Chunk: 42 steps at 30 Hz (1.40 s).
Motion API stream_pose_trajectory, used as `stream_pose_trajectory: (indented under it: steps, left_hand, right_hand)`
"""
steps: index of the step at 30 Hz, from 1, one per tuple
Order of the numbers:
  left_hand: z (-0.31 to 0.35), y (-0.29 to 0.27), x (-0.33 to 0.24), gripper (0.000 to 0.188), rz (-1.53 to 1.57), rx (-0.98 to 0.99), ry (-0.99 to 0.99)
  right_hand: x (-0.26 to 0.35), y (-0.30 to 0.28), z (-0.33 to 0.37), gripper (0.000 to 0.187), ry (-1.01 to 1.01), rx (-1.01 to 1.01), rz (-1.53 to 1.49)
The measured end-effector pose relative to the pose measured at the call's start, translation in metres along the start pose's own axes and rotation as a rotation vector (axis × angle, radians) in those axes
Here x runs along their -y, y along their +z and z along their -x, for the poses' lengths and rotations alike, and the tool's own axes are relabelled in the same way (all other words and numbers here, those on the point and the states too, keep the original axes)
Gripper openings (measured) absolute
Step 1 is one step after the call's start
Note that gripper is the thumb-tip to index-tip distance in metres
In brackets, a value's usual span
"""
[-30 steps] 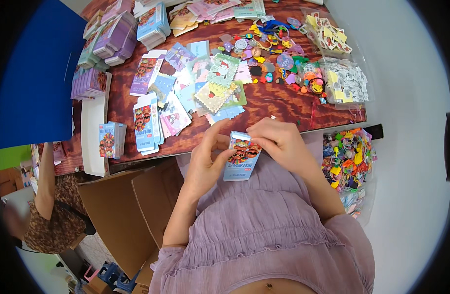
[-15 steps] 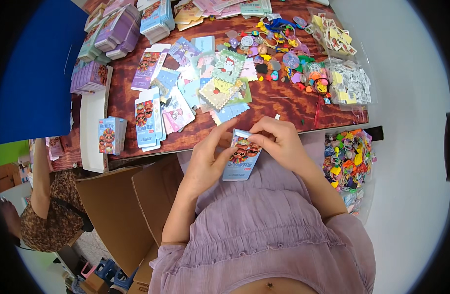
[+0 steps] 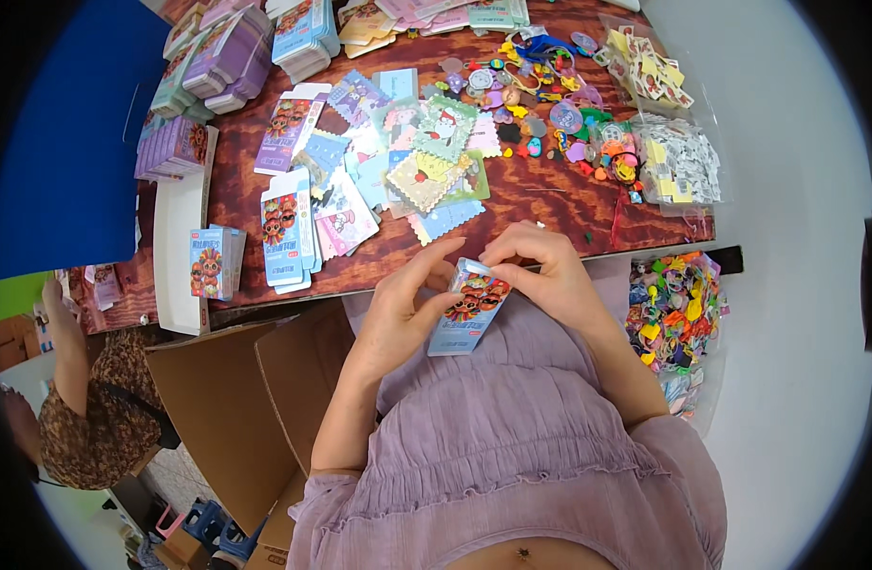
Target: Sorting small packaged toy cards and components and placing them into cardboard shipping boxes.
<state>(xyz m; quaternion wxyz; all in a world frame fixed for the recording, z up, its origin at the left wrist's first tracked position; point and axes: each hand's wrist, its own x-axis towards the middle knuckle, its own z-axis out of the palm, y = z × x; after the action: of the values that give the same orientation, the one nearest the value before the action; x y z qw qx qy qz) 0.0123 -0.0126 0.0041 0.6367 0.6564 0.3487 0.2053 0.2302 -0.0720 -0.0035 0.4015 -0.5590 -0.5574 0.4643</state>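
Just off the table's front edge, a small light-blue cardboard box (image 3: 466,321) with red cartoon figures stands tilted above my lap. My left hand (image 3: 398,318) grips its left side, thumb across the front and fingers behind. At the box's top end, my right hand (image 3: 539,269) pinches the upper flap between thumb and fingertips. Beyond the hands lie scalloped-edge picture cards (image 3: 425,180) in a loose pile. Flattened blue boxes (image 3: 284,237) and a purple one (image 3: 286,131) rest to the left of the cards.
Small colourful trinkets (image 3: 564,119) spread over the right of the table (image 3: 531,218), beside bins of white packets (image 3: 683,157) and stickers (image 3: 645,71). A trinket bin (image 3: 678,309) sits lower right. Filled boxes (image 3: 216,264) and a white tray (image 3: 181,256) stand left, above an open carton (image 3: 222,408). Another person (image 3: 94,418) works far left.
The blue box has turned slightly, so its side and thickness show more. My right fingers have shifted at its top flap. The other person's arm has moved left.
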Motion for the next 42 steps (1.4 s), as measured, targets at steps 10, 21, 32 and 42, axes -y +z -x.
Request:
stream_pose_trajectory:
  steps: [10, 21, 32, 42]
  left_hand:
    - [0.000, -0.002, 0.000, 0.049, -0.144, 0.000, 0.062]
    - [-0.011, -0.003, 0.016, 0.095, 0.025, -0.118, 0.238]
    - [-0.010, -0.026, 0.025, 0.078, -0.251, -0.531, -0.066]
    - [-0.015, -0.023, 0.006, 0.075, -0.641, -0.527, 0.007]
  right_hand:
    - [-0.006, 0.019, 0.017, 0.019, -0.206, -0.096, 0.011]
    - [-0.009, 0.038, -0.030, 0.020, 0.209, -0.298, -0.994]
    - [-0.017, -0.001, -0.122, 0.035, -0.118, -0.406, 0.682]
    - [-0.012, -0.029, -0.175, 0.056, -0.029, -0.221, 0.912]
